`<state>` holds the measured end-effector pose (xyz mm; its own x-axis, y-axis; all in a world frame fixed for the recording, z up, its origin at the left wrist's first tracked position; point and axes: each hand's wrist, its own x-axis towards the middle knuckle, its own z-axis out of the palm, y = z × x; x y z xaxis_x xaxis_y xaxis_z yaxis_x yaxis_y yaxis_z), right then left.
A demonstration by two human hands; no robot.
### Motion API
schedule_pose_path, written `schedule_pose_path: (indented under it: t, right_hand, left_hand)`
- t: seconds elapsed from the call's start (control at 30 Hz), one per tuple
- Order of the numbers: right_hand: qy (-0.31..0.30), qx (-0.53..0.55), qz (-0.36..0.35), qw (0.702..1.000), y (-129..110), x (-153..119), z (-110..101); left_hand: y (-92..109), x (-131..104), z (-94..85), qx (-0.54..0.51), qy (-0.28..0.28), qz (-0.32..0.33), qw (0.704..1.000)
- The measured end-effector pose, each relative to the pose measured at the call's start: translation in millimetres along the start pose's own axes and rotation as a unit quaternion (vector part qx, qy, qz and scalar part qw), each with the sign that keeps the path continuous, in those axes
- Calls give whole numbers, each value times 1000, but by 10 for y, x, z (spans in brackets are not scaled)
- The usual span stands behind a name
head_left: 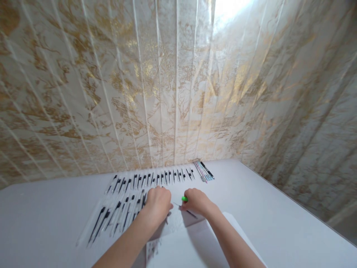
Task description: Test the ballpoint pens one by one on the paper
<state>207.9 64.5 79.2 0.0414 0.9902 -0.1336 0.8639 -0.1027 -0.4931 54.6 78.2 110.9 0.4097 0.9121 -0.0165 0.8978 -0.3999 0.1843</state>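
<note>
My right hand (196, 201) is closed over the white table, with a bright green piece (184, 198) showing at its fingers. A thin dark pen or refill (191, 213) sticks out below those fingers. My left hand (159, 201) is closed near the right end of the front row of pens (122, 214); what its fingers hold, if anything, is hidden. A gap separates the two hands. Under and in front of them lie white paper sheets (178, 247), one with dark printing at its left edge.
A back row of clear pens with black caps (150, 179) runs along the white table (55, 219). Several coloured pens (203, 171) lie at its right end. Behind the table hangs a gold-patterned covering (156, 93).
</note>
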Motion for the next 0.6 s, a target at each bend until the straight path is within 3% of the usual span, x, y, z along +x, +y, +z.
schedule_pose_path:
  t: [0.27,0.43,0.6]
  right_hand:
    - [15,17,13,1000,80,17,-50]
    - [-4,151,4,989,199,51,-294]
    - [-18,310,-8,950,226,24,-454]
  left_hand:
    - [190,-48,79,31,-28,31,999]
    - [245,-49,136,25,-26,33,999]
    - [223,-39,173,26,-34,11,999]
